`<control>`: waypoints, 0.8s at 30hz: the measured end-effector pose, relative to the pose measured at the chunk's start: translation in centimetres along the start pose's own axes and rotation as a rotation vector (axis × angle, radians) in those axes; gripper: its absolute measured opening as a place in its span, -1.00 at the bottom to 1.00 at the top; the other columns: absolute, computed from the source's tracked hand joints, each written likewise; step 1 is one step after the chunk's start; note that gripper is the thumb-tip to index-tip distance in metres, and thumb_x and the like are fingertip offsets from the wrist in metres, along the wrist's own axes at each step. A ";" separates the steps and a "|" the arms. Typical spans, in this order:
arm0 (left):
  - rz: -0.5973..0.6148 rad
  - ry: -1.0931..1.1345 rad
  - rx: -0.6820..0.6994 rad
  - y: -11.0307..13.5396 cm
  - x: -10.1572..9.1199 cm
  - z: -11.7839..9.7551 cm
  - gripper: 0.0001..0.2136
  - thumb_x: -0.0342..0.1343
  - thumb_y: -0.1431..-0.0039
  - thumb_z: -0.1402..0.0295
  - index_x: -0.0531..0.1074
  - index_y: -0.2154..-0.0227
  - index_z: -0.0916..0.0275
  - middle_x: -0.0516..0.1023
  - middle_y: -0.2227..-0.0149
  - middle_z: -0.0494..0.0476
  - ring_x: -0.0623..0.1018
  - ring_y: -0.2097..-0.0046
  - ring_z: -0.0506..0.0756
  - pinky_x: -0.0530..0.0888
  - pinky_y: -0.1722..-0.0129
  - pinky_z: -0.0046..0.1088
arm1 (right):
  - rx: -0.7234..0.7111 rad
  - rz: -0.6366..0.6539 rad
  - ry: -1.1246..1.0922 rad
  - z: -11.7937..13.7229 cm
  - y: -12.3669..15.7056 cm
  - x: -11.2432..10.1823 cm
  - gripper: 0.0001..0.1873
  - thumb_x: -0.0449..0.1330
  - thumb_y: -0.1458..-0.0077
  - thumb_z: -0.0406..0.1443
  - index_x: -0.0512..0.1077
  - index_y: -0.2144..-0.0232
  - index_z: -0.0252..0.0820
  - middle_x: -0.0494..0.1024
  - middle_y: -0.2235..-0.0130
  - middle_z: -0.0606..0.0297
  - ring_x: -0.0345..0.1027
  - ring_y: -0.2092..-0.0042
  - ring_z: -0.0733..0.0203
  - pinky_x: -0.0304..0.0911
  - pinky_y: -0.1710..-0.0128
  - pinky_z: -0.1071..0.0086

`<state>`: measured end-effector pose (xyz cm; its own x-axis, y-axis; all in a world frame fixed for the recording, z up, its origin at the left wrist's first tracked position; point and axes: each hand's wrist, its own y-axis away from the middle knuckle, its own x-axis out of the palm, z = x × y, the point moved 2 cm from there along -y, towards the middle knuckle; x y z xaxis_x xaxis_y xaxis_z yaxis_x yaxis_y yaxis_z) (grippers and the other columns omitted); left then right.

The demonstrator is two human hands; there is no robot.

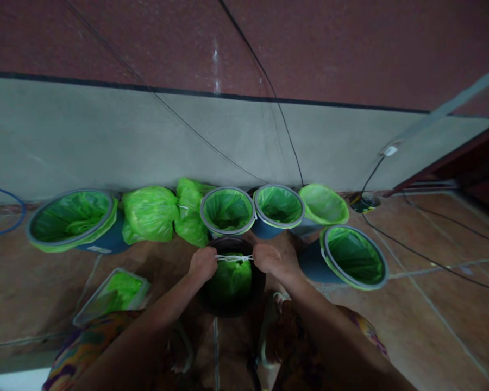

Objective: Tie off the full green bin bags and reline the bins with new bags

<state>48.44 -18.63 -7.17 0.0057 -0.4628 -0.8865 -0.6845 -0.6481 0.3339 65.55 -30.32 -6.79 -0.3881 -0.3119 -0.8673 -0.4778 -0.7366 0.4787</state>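
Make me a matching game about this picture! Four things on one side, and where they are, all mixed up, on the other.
Things:
1. White string
2. Blue cord
3. Clear tray
4. Dark bucket

Places:
A. At the picture's left edge
B. Right below the string, with a green bag inside
C. Stretched between the left hand and the right hand
D. Left of the bucket, with loose green plastic inside

Pairs: 1-C, 2-A, 3-D, 4-B

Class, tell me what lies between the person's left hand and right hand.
In the head view, a white string spans the gap from the left hand to the right hand, across the green bag inside the dark bin.
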 end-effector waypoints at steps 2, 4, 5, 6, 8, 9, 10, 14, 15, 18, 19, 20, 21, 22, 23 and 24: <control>0.001 0.019 0.031 0.2 0.3 0.0 -0.72 -0.05 -0.09 0.48 0.51 0.20 0.26 0.60 0.22 0.29 0.56 0.13 0.22 0.41 0.14 -0.32 | -0.112 -0.023 -0.085 0.2 0.2 0.0 -0.52 0.15 0.09 -0.49 0.48 0.06 -0.22 0.57 0.12 0.04 0.44 0.06 0.05 0.31 0.11 0.31; 0.010 0.048 0.058 0.4 0.7 -0.2 -0.58 -0.02 -0.02 0.53 0.41 0.01 0.29 0.57 0.13 0.34 0.54 0.07 0.24 0.41 0.10 -0.29 | -0.270 -0.052 -0.164 0.6 0.4 0.3 -0.23 0.18 0.19 -0.52 0.28 -0.15 -0.13 0.46 -0.05 0.08 0.37 -0.02 0.09 0.27 0.04 0.31; 0.024 0.060 0.067 0.6 0.9 -0.3 -0.49 0.00 0.02 0.56 0.33 -0.07 0.32 0.55 0.09 0.38 0.53 0.05 0.25 0.40 0.07 -0.27 | -0.335 -0.057 -0.188 0.9 0.6 0.6 -0.12 0.20 0.23 -0.53 0.19 -0.21 -0.10 0.38 -0.12 0.08 0.33 -0.06 0.08 0.25 0.01 0.30; 0.047 0.071 0.074 0.8 1.1 -0.5 -0.41 0.03 0.07 0.57 0.26 -0.13 0.35 0.52 0.05 0.41 0.52 0.02 0.27 0.40 0.05 -0.26 | -0.380 -0.049 -0.201 1.2 0.7 1.0 -0.08 0.21 0.26 -0.53 0.16 -0.22 -0.09 0.34 -0.15 0.07 0.29 -0.09 0.06 0.23 -0.01 0.27; 0.113 0.095 0.089 1.1 1.8 -0.9 -0.27 0.11 0.14 0.55 0.13 -0.20 0.39 0.45 -0.03 0.47 0.48 -0.03 0.29 0.38 0.00 -0.24 | -0.409 -0.009 -0.216 1.9 0.8 2.0 -0.27 0.20 0.21 -0.51 0.33 -0.10 -0.15 0.41 -0.06 0.03 0.30 -0.06 0.00 0.22 0.01 0.20; 0.149 0.115 0.100 1.3 2.3 -1.1 -0.21 0.16 0.17 0.53 0.08 -0.23 0.40 0.41 -0.07 0.49 0.46 -0.06 0.31 0.36 -0.03 -0.23 | -0.400 0.012 -0.224 2.2 0.8 2.4 -0.45 0.17 0.16 -0.50 0.44 0.03 -0.21 0.48 0.04 0.02 0.34 0.00 -0.01 0.23 0.05 0.18; 0.184 0.145 0.114 1.5 2.7 -1.4 -0.14 0.21 0.21 0.50 0.04 -0.25 0.39 0.37 -0.10 0.50 0.43 -0.09 0.32 0.35 -0.05 -0.23 | -0.389 0.029 -0.232 2.5 0.8 2.8 -0.63 0.13 0.11 -0.49 0.50 0.19 -0.26 0.53 0.17 0.03 0.38 0.08 -0.01 0.24 0.09 0.18; 0.189 0.378 0.172 2.1 3.3 -2.4 0.02 0.33 0.31 0.42 -0.07 -0.27 0.28 0.29 -0.17 0.42 0.37 -0.16 0.30 0.32 -0.10 -0.22 | -0.425 0.072 -0.405 3.6 0.5 2.7 -0.84 0.08 0.01 -0.41 0.46 0.51 -0.26 0.47 0.47 0.25 0.35 0.37 0.22 0.23 0.34 0.38; 0.164 0.457 0.192 2.2 3.2 -2.6 0.00 0.32 0.27 0.40 -0.07 -0.27 0.25 0.33 -0.15 0.38 0.39 -0.13 0.28 0.33 -0.09 -0.22 | -0.431 0.100 -0.553 3.7 0.4 2.4 -0.85 0.08 0.00 -0.38 0.44 0.51 -0.25 0.44 0.50 0.30 0.32 0.42 0.28 0.21 0.40 0.42; 0.048 0.651 0.286 2.3 2.1 -3.2 -0.22 0.21 0.08 0.35 0.03 -0.23 0.21 0.44 -0.05 0.24 0.47 -0.02 0.19 0.37 -0.04 -0.24 | -0.314 0.186 -1.105 3.4 0.3 1.4 -0.84 0.13 0.01 -0.26 0.42 0.38 -0.23 0.41 0.48 0.37 0.28 0.47 0.33 0.20 0.48 0.46; 0.006 0.682 0.309 2.3 1.8 -3.3 -0.33 0.17 0.03 0.35 0.11 -0.18 0.21 0.47 -0.02 0.21 0.48 0.00 0.17 0.37 -0.02 -0.25 | -0.241 0.174 -1.220 3.1 0.2 1.0 -0.76 0.16 0.03 -0.21 0.41 0.30 -0.22 0.42 0.45 0.37 0.29 0.47 0.32 0.21 0.49 0.45; -0.031 0.697 0.316 2.1 1.4 -3.3 -0.45 0.13 -0.01 0.34 0.22 -0.11 0.22 0.49 0.01 0.19 0.49 0.02 0.16 0.37 -0.02 -0.26 | -0.180 0.136 -1.280 2.9 0.2 0.6 -0.67 0.19 0.04 -0.16 0.40 0.21 -0.20 0.44 0.42 0.35 0.31 0.46 0.31 0.22 0.49 0.44; -0.052 0.705 0.310 1.9 1.2 -3.3 -0.58 0.10 -0.04 0.33 0.32 -0.01 0.24 0.53 0.07 0.18 0.50 0.05 0.15 0.38 0.00 -0.27 | -0.147 0.080 -1.285 2.7 0.1 0.2 -0.58 0.21 0.05 -0.13 0.37 0.13 -0.17 0.45 0.39 0.34 0.32 0.44 0.29 0.24 0.48 0.42; -0.052 0.714 0.291 1.7 1.1 -3.1 -0.70 0.06 -0.08 0.31 0.40 0.12 0.25 0.56 0.16 0.16 0.51 0.11 0.15 0.40 0.04 -0.28 | -0.145 0.009 -1.244 2.5 0.2 -0.3 -0.50 0.22 0.06 -0.11 0.35 0.06 -0.16 0.46 0.35 0.31 0.34 0.41 0.27 0.26 0.45 0.40; -0.039 0.737 0.254 1.4 1.1 -2.9 -0.79 0.03 -0.11 0.28 0.45 0.26 0.27 0.58 0.26 0.14 0.53 0.18 0.14 0.42 0.10 -0.30 | -0.178 -0.061 -1.170 2.4 0.3 -0.7 -0.46 0.23 0.06 -0.10 0.32 0.01 -0.14 0.47 0.28 0.28 0.36 0.36 0.25 0.29 0.40 0.37; -0.023 0.774 0.206 1.1 1.2 -2.7 -0.79 0.01 -0.13 0.25 0.46 0.39 0.27 0.57 0.38 0.13 0.53 0.27 0.14 0.44 0.19 -0.32 | -0.244 -0.113 -1.075 2.5 0.5 -1.1 -0.43 0.23 0.05 -0.10 0.31 -0.02 -0.13 0.48 0.19 0.23 0.38 0.28 0.22 0.32 0.31 0.32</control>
<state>49.69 -21.50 -7.01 0.4737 -0.7879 -0.3936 -0.7983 -0.5728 0.1859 63.78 -28.86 -5.26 -0.8905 0.3612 -0.2767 -0.4315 -0.8633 0.2619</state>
